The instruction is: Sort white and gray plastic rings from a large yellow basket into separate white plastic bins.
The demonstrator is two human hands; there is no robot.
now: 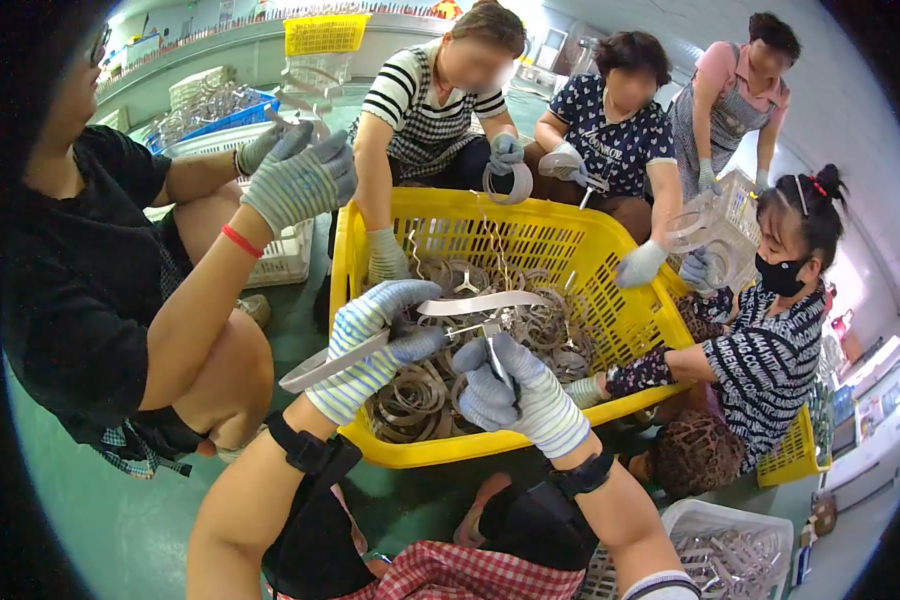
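My left hand [370,345], in a striped knit glove, is closed over the near side of the basket. A flat, curved beige strip [330,365] passes through its grip and sticks out to the left. My right hand [520,392], gloved alike, pinches a slim metal piece [499,360]; its exact kind is unclear. Between both hands is a thin metal rod with a small bracket [480,328], and just above it another curved beige strip [480,303]. Below them, the yellow plastic basket [450,455] holds a tangled heap of grey rings and metal parts [410,395].
Several gloved co-workers surround the basket. One person's gloved hand [300,180] is raised at the left; another's hand [385,255] reaches into the basket. A white crate [685,515] of metal parts stands at my lower right. A blue tray [195,128] lies at the back left.
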